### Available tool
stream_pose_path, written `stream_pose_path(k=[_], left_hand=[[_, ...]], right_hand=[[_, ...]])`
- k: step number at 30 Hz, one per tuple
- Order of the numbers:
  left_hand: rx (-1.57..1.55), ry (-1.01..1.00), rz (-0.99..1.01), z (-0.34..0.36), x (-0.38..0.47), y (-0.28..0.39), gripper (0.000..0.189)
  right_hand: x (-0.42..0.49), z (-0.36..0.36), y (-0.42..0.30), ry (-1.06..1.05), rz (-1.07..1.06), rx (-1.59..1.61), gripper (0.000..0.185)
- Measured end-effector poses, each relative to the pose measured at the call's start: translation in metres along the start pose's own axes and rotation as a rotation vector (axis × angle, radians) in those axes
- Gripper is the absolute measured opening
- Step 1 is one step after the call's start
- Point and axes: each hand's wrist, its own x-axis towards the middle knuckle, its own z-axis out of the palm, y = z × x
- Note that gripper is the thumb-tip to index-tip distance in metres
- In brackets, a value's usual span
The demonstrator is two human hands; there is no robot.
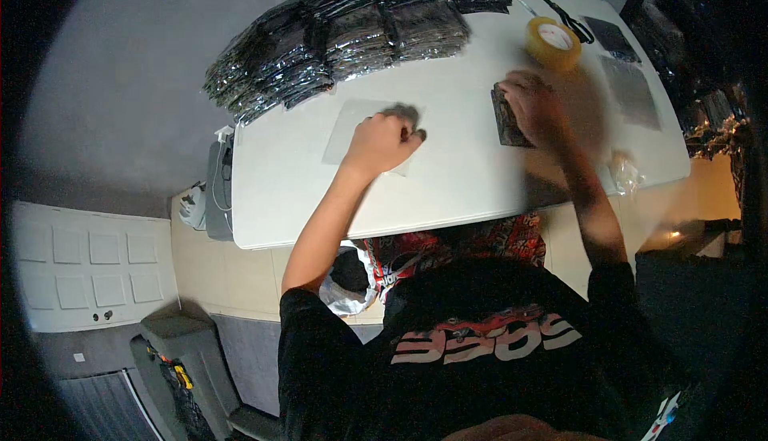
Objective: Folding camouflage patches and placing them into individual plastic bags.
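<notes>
My left hand [381, 144], fingers curled and thumb out, rests over a clear plastic bag [345, 126] lying flat on the white table [288, 183]. A dark blur shows just beyond its fingers; whether they grip the bag is hidden. To the right, my right hand [537, 108] is blurred by motion. Its fingertips reach the upper end of a small dark packet or stack [509, 123], and I cannot tell if they hold it. A roll of yellowish clear packing tape [553, 43] sits just beyond this hand.
Piles of shiny dark plastic-wrapped packets [360, 33] line the table's far left edge. Black-handled scissors [561, 14] lie by the tape. Flat dark packets [612, 39] and crumpled clear plastic [626, 172] are on the right. A white bag [345, 285] stands below the near edge.
</notes>
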Motion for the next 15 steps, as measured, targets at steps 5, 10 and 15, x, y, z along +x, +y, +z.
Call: stream_pose_path(k=[5, 10, 15], left_hand=[[-0.129, 0.061, -0.182, -0.004, -0.002, -0.011, 0.044], [-0.123, 0.162, -0.191, -0.014, -0.006, -0.046, 0.040], [-0.351, 0.179, -0.215, -0.015, -0.008, -0.065, 0.034]], right_hand=[[0.017, 0.005, 0.021, -0.028, -0.048, 0.107, 0.018], [0.036, 0.030, 0.005, -0.112, -0.162, 0.305, 0.016], [0.073, 0.045, -0.048, -0.314, -0.404, 0.417, 0.014]])
